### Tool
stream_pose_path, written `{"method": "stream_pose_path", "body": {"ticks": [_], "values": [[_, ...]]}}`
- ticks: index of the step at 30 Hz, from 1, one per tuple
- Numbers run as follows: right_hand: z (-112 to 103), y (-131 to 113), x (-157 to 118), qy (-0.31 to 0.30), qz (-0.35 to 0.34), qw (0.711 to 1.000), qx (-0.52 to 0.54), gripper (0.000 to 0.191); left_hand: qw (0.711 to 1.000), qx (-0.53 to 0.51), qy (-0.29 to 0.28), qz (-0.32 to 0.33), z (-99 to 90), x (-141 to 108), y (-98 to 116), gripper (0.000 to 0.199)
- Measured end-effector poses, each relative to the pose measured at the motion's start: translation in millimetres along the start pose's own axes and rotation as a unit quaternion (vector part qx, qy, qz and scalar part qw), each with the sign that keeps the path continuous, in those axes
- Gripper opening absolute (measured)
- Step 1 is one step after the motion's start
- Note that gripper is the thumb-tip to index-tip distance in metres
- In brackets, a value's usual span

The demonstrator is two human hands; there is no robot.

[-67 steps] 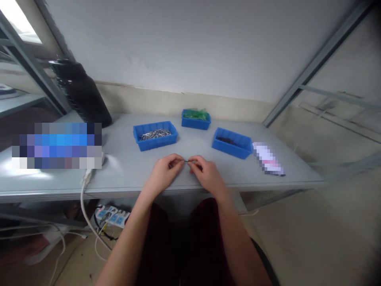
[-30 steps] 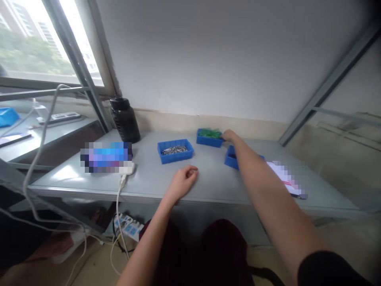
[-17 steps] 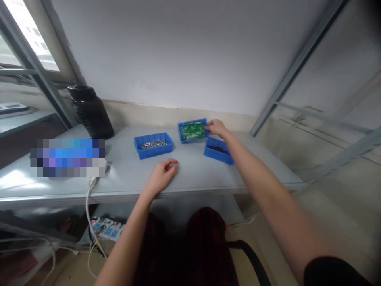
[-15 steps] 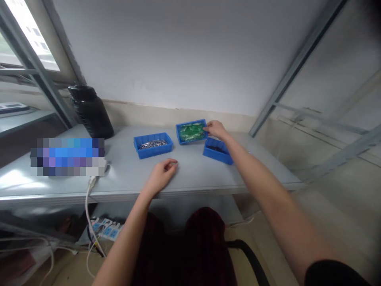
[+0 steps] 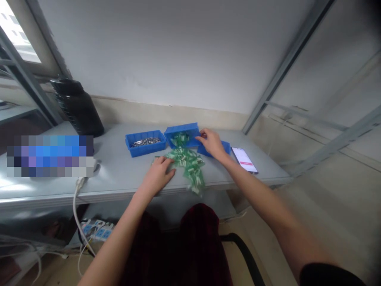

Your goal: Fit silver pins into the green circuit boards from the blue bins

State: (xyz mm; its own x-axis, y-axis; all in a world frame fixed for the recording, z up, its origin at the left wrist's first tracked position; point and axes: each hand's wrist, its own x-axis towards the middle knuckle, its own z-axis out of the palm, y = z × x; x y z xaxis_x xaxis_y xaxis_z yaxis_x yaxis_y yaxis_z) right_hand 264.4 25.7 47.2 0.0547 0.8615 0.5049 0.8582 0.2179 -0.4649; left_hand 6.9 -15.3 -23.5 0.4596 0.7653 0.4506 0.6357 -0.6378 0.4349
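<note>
In front of the person, across the middle of the bench (image 5: pixel 119 169), small green packets (image 5: pixel 193 161) with pale pieces showing in them lie in a loose trail. It runs from the mouth of a tipped blue bin (image 5: pixel 183 128) down to the bench's front edge; some packets are inside the bin. The bin leans with its open side toward the person, and the right hand (image 5: pixel 212 143) grips its right end between thumb and fingers. At the left side of the packets is the left hand (image 5: pixel 158 174), palm down and half open, fingers loosely bent and thumb apart; its fingertips are at the packets, though whether they press on any cannot be made out.

Left of the tipped bin stands an upright blue bin (image 5: pixel 148 150) holding thin silvery metal pieces (image 5: pixel 145 142). On the other side, a third blue bin (image 5: pixel 225 147) is partly hidden by the right hand, its contents out of sight. Just beyond it lies a phone (image 5: pixel 244 160) with a lit screen. Farther left, a dark bottle (image 5: pixel 80 109) stands near the wall (image 5: pixel 166 55), behind a pixelated object (image 5: pixel 49 155). A white cable (image 5: pixel 76 206) drops over the front edge, near a power strip (image 5: pixel 101 231) below.
</note>
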Motion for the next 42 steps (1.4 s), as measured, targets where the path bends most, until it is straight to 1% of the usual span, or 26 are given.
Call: {"method": "stream_pose_path", "body": {"ticks": [3, 5, 7, 8, 9, 11, 12, 13, 16, 17, 19, 22, 26, 30, 33, 35, 37, 39, 42], "values": [[4, 0, -1, 0.001, -0.004, 1.000, -0.014, 0.014, 0.993, 0.102, 0.000, 0.054, 1.1, -1, 7, 0.026], [6, 0, 1, -0.003, 0.003, 1.000, -0.016, 0.014, 0.986, 0.126, 0.033, 0.106, 0.2, -9, 18, 0.025], [8, -1, 4, 0.000, 0.012, 1.000, -0.015, 0.014, 0.968, 0.120, 0.096, 0.198, -0.6, -22, 34, 0.023], [10, -1, 5, 0.005, 0.015, 1.000, -0.014, 0.013, 0.959, 0.106, 0.123, 0.233, -0.8, -28, 41, 0.021], [12, -1, 6, 0.009, 0.015, 1.000, -0.013, 0.013, 0.953, 0.092, 0.124, 0.261, -1.1, -34, 48, 0.019], [15, 0, 6, 0.013, 0.011, 1.000, -0.009, 0.012, 0.950, 0.088, 0.113, 0.278, -1.8, -40, 54, 0.020], [17, 1, 6, 0.015, 0.008, 1.000, -0.006, 0.012, 0.952, 0.088, 0.111, 0.271, -2.4, -41, 52, 0.018], [18, 1, 6, 0.018, 0.006, 1.000, -0.003, 0.011, 0.958, 0.092, 0.107, 0.248, -3.3, -40, 49, 0.017], [18, 1, 6, 0.036, -0.011, 0.999, -0.005, 0.009, 0.978, 0.080, 0.119, 0.149, -6.5, -34, 32, 0.018], [18, 1, 7, 0.041, -0.019, 0.999, -0.008, 0.008, 0.981, 0.074, 0.118, 0.137, -7.2, -33, 27, 0.018], [18, 1, 9, 0.049, -0.035, 0.998, -0.012, 0.008, 0.984, 0.063, 0.099, 0.131, -7.5, -33, 22, 0.019], [19, 2, 12, 0.062, -0.053, 0.997, -0.014, 0.009, 0.989, 0.066, 0.072, 0.110, -4.9, -35, 23, 0.022], [17, 2, 9, 0.078, -0.066, 0.994, -0.026, 0.010, 0.994, 0.059, 0.065, 0.063, -1.6, -34, 21, 0.025], [10, 2, 0, 0.079, -0.082, 0.992, -0.046, 0.012, 0.996, 0.050, 0.049, 0.051, -5.3, -22, 14, 0.030], [4, 2, -3, 0.081, -0.085, 0.992, -0.054, 0.017, 0.993, 0.098, 0.018, 0.058, -10.1, -10, 9, 0.035], [2, 2, -1, 0.088, -0.084, 0.991, -0.051, 0.019, 0.990, 0.123, 0.005, 0.061, -10.6, -3, 6, 0.041], [0, 3, 3, 0.095, -0.087, 0.991, -0.045, 0.019, 0.991, 0.122, -0.001, 0.055, -7.8, 0, 2, 0.046], [-1, 3, 8, 0.105, -0.089, 0.989, -0.045, 0.017, 0.993, 0.113, -0.008, 0.031, -3.3, 1, -1, 0.050], [1, 5, 17, 0.112, -0.089, 0.988, -0.051, 0.015, 0.994, 0.107, -0.013, 0.006, 1.5, 0, -4, 0.050]]}}
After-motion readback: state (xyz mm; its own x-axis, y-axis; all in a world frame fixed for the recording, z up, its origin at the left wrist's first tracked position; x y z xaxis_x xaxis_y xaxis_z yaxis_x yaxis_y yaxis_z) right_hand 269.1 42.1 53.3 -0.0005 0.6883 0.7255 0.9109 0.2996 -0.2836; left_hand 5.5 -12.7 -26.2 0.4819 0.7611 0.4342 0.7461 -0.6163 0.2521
